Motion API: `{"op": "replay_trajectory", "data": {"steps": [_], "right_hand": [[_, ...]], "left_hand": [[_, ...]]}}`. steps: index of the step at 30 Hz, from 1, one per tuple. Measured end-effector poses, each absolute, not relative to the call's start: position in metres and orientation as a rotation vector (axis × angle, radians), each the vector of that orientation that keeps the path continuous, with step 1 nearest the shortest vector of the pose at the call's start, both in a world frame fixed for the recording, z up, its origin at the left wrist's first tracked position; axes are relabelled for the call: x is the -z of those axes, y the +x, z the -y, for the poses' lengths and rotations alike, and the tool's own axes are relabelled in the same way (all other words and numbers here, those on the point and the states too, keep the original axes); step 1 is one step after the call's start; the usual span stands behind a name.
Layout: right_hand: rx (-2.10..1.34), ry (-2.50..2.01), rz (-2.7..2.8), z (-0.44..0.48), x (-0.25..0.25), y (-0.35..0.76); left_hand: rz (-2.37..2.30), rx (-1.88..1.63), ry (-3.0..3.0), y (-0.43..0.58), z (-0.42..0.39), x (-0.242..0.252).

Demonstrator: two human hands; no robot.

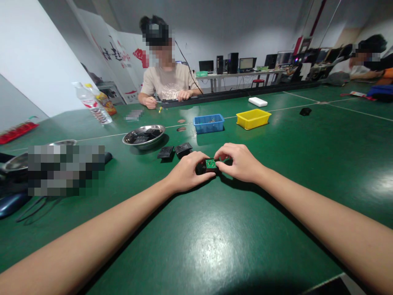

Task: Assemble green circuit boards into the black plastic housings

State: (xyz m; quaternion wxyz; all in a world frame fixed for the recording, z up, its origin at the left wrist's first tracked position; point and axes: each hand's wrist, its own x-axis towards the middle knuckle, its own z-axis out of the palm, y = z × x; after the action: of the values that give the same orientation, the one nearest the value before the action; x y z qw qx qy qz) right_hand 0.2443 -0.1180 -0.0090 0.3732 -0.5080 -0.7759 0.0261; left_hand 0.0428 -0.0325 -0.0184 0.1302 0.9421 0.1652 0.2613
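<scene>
Between my hands, on the green table, is a small black housing [201, 167] with a green circuit board [211, 164] showing in it. My left hand [188, 172] grips the housing from the left, thumb at the near side and fingers at the far side. At the board's right edge, my right hand [238, 162] has thumb and fingertips closed in a pinch; whether it grips the board or a small part there, I cannot tell. Two black plastic pieces [166, 153] lie just beyond my left hand.
A steel bowl [144, 137] with black parts stands beyond on the left. Farther out are a blue bin [208, 123] with small parts and a yellow bin [253, 119]. A water bottle [92, 104] stands far left. A co-worker [168, 80] sits opposite.
</scene>
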Motion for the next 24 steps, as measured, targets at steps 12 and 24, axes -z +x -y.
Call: {"op": "replay_trajectory", "data": {"steps": [12, 24], "right_hand": [[-0.467, -1.485, 1.690, 0.113, 0.013, 0.241], [-0.742, -1.410, 1.465, 0.110, 0.020, 0.242]], "left_hand": [[-0.488, -0.766, 2.733, 0.043, 0.034, 0.018], [-0.508, -0.742, 2.715, 0.044, 0.035, 0.017]]}}
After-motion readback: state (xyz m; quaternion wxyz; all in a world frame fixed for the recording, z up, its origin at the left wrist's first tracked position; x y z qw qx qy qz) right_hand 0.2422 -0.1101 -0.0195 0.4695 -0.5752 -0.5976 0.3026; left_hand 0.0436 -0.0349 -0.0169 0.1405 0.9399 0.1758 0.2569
